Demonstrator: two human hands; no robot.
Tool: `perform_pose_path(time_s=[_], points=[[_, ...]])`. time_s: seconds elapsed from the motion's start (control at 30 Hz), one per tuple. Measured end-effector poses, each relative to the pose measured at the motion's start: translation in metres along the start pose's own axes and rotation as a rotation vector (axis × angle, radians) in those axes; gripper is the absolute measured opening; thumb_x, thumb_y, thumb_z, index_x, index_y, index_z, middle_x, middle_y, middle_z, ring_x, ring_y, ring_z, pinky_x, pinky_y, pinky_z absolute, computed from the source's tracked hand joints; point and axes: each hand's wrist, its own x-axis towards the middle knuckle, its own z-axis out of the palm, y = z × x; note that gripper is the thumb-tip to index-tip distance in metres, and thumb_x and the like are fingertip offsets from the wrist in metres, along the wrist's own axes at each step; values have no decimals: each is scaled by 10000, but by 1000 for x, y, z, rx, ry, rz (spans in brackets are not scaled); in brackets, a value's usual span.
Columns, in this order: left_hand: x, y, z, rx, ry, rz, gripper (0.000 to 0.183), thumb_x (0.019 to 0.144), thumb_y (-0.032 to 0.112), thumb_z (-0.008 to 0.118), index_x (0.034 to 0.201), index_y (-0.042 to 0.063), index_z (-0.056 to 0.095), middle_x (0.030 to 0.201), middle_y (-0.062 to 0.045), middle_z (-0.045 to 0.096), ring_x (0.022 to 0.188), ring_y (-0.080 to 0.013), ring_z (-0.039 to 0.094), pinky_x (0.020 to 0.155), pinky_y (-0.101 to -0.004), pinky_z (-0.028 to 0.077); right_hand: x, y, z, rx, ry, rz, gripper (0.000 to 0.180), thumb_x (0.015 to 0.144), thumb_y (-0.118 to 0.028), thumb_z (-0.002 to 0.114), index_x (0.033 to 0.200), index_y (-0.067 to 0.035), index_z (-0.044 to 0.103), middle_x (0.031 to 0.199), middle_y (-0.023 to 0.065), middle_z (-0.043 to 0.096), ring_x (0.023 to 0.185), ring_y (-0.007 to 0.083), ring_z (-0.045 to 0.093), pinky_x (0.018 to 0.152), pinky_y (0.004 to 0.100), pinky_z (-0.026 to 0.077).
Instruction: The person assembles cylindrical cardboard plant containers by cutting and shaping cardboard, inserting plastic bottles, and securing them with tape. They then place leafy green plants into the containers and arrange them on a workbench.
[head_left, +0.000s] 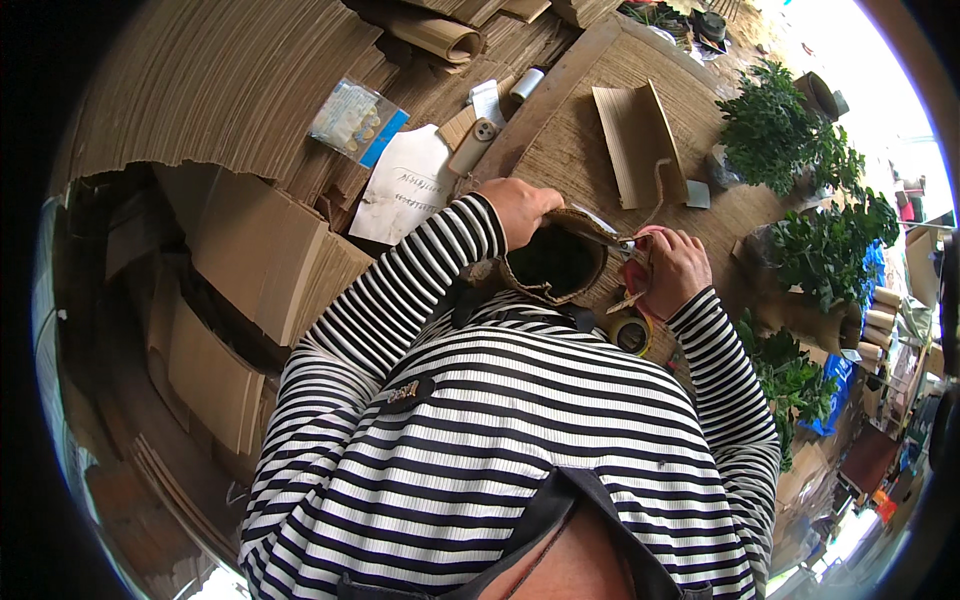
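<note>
A rolled cardboard tube (517, 281) stands against my body, its open end towards me and its inside dark, with some green showing. At its upper left rim, my left hand (521, 210) grips the cardboard edge. My right hand (677, 270) is closed around red-handled scissors (636, 276) at the tube's right side. The scissor tips meet the rim near a thin twine (660, 191), which runs up over the table; whether they cut it cannot be seen. Below the right hand lies a roll of yellow tape (630, 334).
A curved cardboard sheet (641, 146) lies on the wooden table (570, 142). Leafy potted plants (772, 131) line the right side. To the left are a phone (474, 147), a written paper (405, 187), a plastic packet (356, 124) and tall cardboard stacks (225, 82).
</note>
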Motion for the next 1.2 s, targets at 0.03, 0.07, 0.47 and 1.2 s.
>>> perform_pose_path(time_s=[0.03, 0.07, 0.47, 1.2], points=[[-2, -2, 2, -63, 45, 3, 317, 855, 123, 602, 1166, 74, 571, 1025, -175, 664, 950, -333, 645, 834, -404, 509, 2, 0, 0, 22, 15, -28, 418, 654, -264, 725, 995, -63, 589, 971, 120, 636, 941, 293, 603, 847, 414, 447], [-5, -3, 6, -126, 91, 5, 329, 851, 129, 614, 1172, 71, 569, 1036, -178, 661, 958, -330, 644, 837, -398, 510, 2, -3, -2, -7, -64, 38, 321, 688, -257, 701, 927, -75, 586, 864, 99, 649, 849, 281, 629, 796, 408, 465], [-31, -11, 42, -357, 343, 31, 320, 871, 15, 540, 1185, 27, 598, 1109, -201, 649, 996, -294, 654, 869, -346, 522, 14, -3, -5, -10, 80, -76, 340, 708, -216, 684, 994, -58, 589, 935, 134, 633, 885, 326, 610, 802, 413, 459], [-37, -32, 80, -695, 522, -186, 304, 842, 80, 633, 1136, 6, 604, 1097, -160, 655, 1032, -222, 639, 896, -306, 491, 12, -7, -10, -13, 12, -92, 253, 702, -226, 695, 876, -85, 578, 864, 76, 649, 793, 276, 634, 776, 399, 475]])
